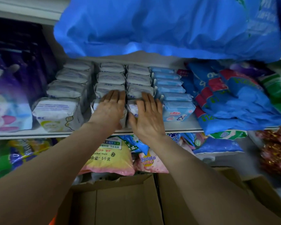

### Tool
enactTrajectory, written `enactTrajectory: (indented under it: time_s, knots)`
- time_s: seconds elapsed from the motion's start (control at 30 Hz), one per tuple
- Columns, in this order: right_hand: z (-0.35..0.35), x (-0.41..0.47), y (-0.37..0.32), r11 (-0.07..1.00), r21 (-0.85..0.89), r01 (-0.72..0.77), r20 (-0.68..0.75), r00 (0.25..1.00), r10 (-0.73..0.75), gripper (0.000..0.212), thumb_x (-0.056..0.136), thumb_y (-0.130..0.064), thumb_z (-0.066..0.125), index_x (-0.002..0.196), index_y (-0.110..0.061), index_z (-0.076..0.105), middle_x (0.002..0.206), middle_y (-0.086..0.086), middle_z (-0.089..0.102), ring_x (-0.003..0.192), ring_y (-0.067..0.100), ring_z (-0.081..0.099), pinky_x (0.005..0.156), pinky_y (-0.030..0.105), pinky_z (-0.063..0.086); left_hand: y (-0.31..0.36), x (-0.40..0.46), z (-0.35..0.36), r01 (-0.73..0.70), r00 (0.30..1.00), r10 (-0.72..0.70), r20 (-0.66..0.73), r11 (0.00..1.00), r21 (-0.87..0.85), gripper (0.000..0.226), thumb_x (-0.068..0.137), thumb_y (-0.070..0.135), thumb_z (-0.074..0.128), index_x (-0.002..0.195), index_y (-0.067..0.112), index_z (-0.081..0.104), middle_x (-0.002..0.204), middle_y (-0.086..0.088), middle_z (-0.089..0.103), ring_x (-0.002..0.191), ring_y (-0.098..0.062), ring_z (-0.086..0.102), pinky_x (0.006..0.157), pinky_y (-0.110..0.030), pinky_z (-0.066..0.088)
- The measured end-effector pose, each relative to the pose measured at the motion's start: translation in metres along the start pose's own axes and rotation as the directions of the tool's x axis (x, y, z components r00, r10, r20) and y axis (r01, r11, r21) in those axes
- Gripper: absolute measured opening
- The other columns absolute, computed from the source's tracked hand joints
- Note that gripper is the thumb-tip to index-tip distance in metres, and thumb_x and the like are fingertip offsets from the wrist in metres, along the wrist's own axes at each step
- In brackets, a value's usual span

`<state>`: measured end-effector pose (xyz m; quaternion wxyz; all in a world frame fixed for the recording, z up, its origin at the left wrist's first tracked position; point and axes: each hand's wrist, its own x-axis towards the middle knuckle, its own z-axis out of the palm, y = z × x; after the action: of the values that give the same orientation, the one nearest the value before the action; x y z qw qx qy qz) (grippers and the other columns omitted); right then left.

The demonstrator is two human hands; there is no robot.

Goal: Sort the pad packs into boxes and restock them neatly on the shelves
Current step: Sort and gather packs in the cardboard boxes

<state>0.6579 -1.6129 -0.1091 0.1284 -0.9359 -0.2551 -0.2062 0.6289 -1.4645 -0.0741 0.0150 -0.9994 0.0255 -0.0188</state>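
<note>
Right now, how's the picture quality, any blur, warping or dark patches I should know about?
Head view: the hands, left hand and right hand, and the white pad packs are fairly sharp; the blue bag overhead and the purple packs at far left are blurred and dim; wide-angle distortion curves the shelf edge and stretches the forearms; no strong glare.

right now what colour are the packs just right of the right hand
Light blue packs, beside the right hand, clearest in the head view.

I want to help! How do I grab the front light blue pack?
Pinch the light blue pack by its top and front face, coming from the open front edge of the shelf. Another blue pack sits right behind it and white packs stand close alongside, so its sides look hard to reach.
</note>
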Motion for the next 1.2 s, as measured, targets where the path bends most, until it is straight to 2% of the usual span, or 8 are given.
enactTrajectory:
  time_s: [0.13,0.4,0.5,0.6,0.73,0.8,0.93,1.2]
  knots:
    - [0.009,0.011,0.003,1.0,-0.007,0.025,-0.012,1.0,-0.025,0.055,0.088,-0.037,0.04,0.13,-0.005,0.055,0.144,0.019,0.048,0.136,0.035,0.04,0.115,0.05,0.023,0.005,0.009,0.004,0.026,0.999,-0.026,-0.046,1.0,-0.002,0.121,0.068,0.038,0.084,0.151,0.001,0.003,0.155,-0.019,0.019,0.147,-0.032,0.017,0.121,-0.038,0.013]
    - [0.008,0.018,0.007,0.999,0.001,0.032,0.024,0.999,-0.032,0.062,0.088,-0.04,0.036,0.139,-0.006,0.049,0.142,0.02,0.048,0.135,0.037,0.041,0.113,0.051,0.025,0.007,0.015,-0.002,0.038,0.999,-0.038,-0.006,0.999,-0.026,0.123,0.069,0.036,0.084,0.152,0.0,0.0,0.157,-0.02,0.016,0.148,-0.032,0.013,0.122,-0.038,0.011]
    - [-0.001,0.015,0.006,0.999,0.022,0.024,0.087,0.996,-0.026,0.076,0.081,-0.046,0.039,0.147,-0.009,0.038,0.151,0.02,0.037,0.143,0.037,0.027,0.118,0.05,0.013,0.001,0.006,-0.008,0.003,1.0,-0.003,-0.003,1.0,0.02,0.129,0.068,0.045,0.083,0.153,0.002,-0.005,0.16,-0.018,0.01,0.149,-0.031,0.006,0.122,-0.038,0.007]
    - [-0.011,0.004,0.009,0.997,-0.057,0.046,0.186,0.982,-0.035,0.095,0.077,-0.048,0.058,0.156,-0.017,0.016,0.161,0.017,0.016,0.151,0.034,0.003,0.119,0.05,-0.008,-0.01,-0.01,-0.012,0.012,1.0,-0.014,0.015,0.988,0.153,0.135,0.069,0.064,0.074,0.151,0.01,-0.019,0.162,-0.012,-0.009,0.148,-0.034,-0.016,0.12,-0.049,-0.006]
    - [-0.016,-0.002,0.01,0.982,-0.156,0.107,0.261,0.963,-0.063,0.115,0.076,-0.046,0.075,0.157,-0.022,-0.003,0.163,0.019,0.001,0.151,0.035,-0.007,0.118,0.051,-0.009,-0.019,-0.018,-0.009,0.054,0.997,-0.059,0.056,0.994,0.098,0.131,0.073,0.059,0.074,0.15,0.018,-0.025,0.161,-0.013,-0.016,0.146,-0.039,-0.019,0.119,-0.051,-0.005]
    - [-0.015,0.003,0.012,0.981,-0.157,0.118,0.3,0.952,-0.067,0.113,0.081,-0.045,0.072,0.157,-0.021,-0.009,0.163,0.019,-0.006,0.15,0.033,-0.01,0.118,0.049,-0.009,-0.018,-0.012,-0.008,0.051,0.998,-0.056,0.043,0.994,0.1,0.126,0.076,0.055,0.073,0.151,0.017,-0.02,0.161,-0.015,-0.01,0.147,-0.042,-0.011,0.119,-0.049,-0.001]
    - [-0.012,0.012,0.018,0.985,-0.106,0.137,0.291,0.951,-0.101,0.091,0.092,-0.038,0.057,0.157,-0.02,-0.004,0.163,0.018,-0.005,0.151,0.032,-0.006,0.119,0.044,-0.007,-0.017,-0.001,-0.002,0.055,0.997,-0.061,0.05,0.992,0.109,0.127,0.074,0.053,0.076,0.152,0.016,-0.017,0.162,-0.014,-0.009,0.148,-0.04,-0.006,0.12,-0.045,0.0]
    - [0.0,0.025,0.017,0.987,-0.133,0.091,0.276,0.96,-0.051,0.091,0.09,-0.037,0.059,0.158,-0.021,0.0,0.162,0.018,0.0,0.15,0.032,-0.001,0.12,0.045,-0.002,-0.019,0.013,0.006,0.058,0.998,-0.058,-0.001,0.995,0.086,0.125,0.069,0.046,0.082,0.154,0.017,-0.004,0.161,-0.012,0.001,0.148,-0.038,0.002,0.12,-0.046,0.004]
